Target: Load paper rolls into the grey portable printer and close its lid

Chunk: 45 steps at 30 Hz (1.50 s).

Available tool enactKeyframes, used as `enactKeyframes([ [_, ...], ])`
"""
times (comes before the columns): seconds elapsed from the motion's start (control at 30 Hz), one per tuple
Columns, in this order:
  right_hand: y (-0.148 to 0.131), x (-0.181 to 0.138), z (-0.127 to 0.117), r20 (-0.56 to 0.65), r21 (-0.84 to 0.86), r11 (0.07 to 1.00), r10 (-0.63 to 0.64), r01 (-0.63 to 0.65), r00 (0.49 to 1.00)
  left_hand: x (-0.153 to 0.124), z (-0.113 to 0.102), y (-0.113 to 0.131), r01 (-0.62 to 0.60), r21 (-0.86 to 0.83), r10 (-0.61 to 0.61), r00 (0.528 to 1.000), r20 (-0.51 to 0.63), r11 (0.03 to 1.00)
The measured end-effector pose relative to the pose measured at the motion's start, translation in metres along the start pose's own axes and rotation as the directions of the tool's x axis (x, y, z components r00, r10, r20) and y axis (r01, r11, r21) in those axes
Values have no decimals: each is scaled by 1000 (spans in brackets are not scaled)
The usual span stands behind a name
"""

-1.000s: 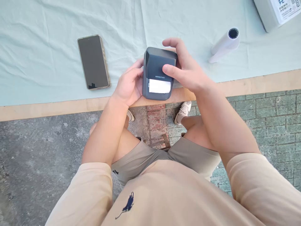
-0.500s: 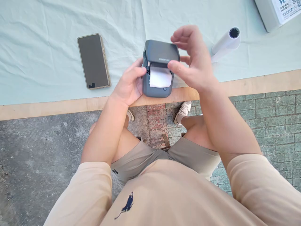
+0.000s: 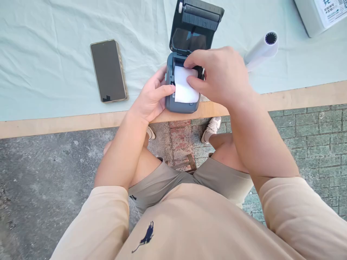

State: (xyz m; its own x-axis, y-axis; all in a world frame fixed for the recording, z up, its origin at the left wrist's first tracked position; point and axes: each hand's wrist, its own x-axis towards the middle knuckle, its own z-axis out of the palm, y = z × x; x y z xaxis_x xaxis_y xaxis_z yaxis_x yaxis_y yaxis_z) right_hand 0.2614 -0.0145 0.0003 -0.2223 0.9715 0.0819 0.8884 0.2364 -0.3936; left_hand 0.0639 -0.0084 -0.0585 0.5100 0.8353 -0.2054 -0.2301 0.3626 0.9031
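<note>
A small dark grey label printer [image 3: 181,104] stands at the near edge of the table, its lid [image 3: 194,25] swung fully up and back. A white paper roll [image 3: 184,86] sits in the open bay, its end hanging over the front. My left hand [image 3: 151,96] grips the printer's left side, thumb against the paper's edge. My right hand [image 3: 219,77] reaches into the bay from the right, its thumb and fingers closed on the paper roll.
A black phone [image 3: 108,70] lies face up left of the printer on the pale green cloth [image 3: 54,36]. A spare white paper roll [image 3: 260,50] lies to the right, a grey box [image 3: 320,14] at the far right corner. The wooden table edge [image 3: 54,124] runs below; my knees are under it.
The printer's lid went from shut to fully raised. My right hand left the lid and came down into the open bay onto the paper roll. My left hand kept its hold.
</note>
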Motion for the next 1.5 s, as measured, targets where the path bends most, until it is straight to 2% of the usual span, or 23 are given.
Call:
enactKeyframes([
  [0.1,3,3,5,19,-93,996,-14,16,1000,-3,2,3,-2,-8,2,1000,18,1000],
  [0.23,2,6,4,19,-47,999,-25,26,1000,-3,2,3,9,2,-9,1000,11,1000],
  [0.37,-7,1,-9,48,83,996,31,-35,998,-1,0,-1,4,3,-4,1000,-9,1000],
  [0.47,-8,-7,-20,1,275,961,22,-21,1000,1,-1,-3,8,-28,-9,1000,-5,1000],
  [0.57,7,-15,-23,-84,573,819,78,-16,993,2,-2,-5,-8,-71,9,1000,11,997],
  [0.63,27,-17,-18,-97,761,643,243,-85,965,3,-1,-4,-2,-70,3,1000,15,998],
  [0.7,50,-16,-8,19,878,435,384,-199,923,2,-1,-3,7,-48,-6,1000,10,999],
  [0.73,60,-15,-1,93,887,384,395,-257,914,2,0,-3,6,-39,-5,1000,10,999],
  [0.8,75,-14,13,92,903,344,430,-257,898,2,0,-1,6,-25,-6,1000,6,1000],
  [0.87,81,-15,26,-4,893,405,449,-199,894,2,0,0,14,-10,-14,1000,9,1000],
  [0.97,78,-18,36,-118,811,568,397,-142,910,3,0,1,30,-5,-30,999,36,1000],
  [1.1,68,-23,30,-257,585,810,245,-52,935,3,-1,2,45,-15,-44,997,58,999],
  [1.17,66,-24,26,-301,447,894,184,-32,936,3,-2,1,47,-10,-47,998,46,999],
  [1.27,65,-24,25,-310,326,939,219,-113,925,2,-2,-1,43,3,-43,999,25,999],
  [1.33,64,-24,25,-285,310,937,256,-164,924,2,-2,-1,38,10,-38,999,14,999],
  [1.4,62,-27,22,-309,326,937,230,-124,923,2,-1,0,35,12,-35,999,8,999],
  [1.47,63,-32,15,-455,308,951,170,-24,874,2,0,1,38,6,-38,999,13,999],
  [1.5,65,-34,10,-556,267,964,149,5,818,2,1,1,40,1,-40,999,14,999],
])
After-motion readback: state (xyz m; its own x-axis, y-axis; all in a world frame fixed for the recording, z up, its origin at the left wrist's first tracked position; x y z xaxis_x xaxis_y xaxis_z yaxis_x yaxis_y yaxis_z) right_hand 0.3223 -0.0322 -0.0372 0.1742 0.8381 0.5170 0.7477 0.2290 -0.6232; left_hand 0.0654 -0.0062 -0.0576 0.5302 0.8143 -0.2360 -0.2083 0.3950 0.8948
